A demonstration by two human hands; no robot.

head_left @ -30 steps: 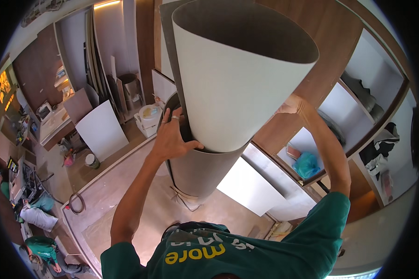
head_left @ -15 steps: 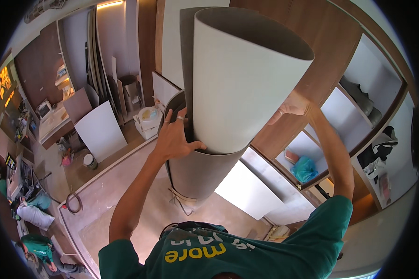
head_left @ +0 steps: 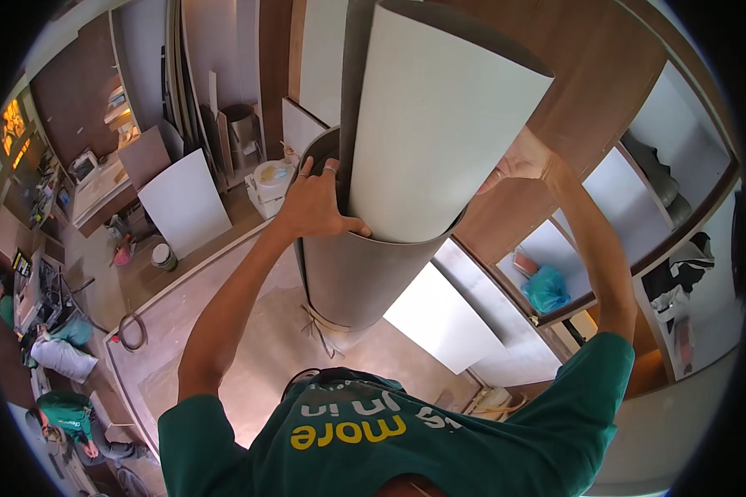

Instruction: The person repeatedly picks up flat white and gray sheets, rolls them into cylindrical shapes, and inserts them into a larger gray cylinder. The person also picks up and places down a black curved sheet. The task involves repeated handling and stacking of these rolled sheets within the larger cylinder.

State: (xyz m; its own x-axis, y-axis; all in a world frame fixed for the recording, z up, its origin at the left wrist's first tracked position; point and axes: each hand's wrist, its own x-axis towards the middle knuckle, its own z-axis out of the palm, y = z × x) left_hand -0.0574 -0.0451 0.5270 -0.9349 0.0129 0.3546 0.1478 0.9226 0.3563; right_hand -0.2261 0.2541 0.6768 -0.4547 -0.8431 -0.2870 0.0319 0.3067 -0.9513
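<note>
A tall roll of grey-brown sheet (head_left: 365, 277), which looks like laminate, stands upright before me. Its lower part is tied with a cord (head_left: 313, 319). A second rolled sheet, white on its outer face (head_left: 439, 124), rises out of the roll's top and leans slightly right. My left hand (head_left: 313, 203) is closed over the left rim of the grey-brown roll, the thumb lying along the rim by the white sheet. At the white sheet's right edge is my right hand (head_left: 518, 166), some of its fingers hidden behind the sheet.
A white panel (head_left: 443, 319) lies beyond the roll on the right, below open shelves holding a blue plastic bag (head_left: 545, 288). Leaning boards (head_left: 186, 203), a paint bucket (head_left: 164, 257) and a coiled hose (head_left: 131, 331) are at left. Another person (head_left: 68, 418) sits at lower left.
The roll and room sit higher in the picture as the view shifts. The grey-brown rim shows farther right beside the white sheet. Both hands stay at the rolled sheets.
</note>
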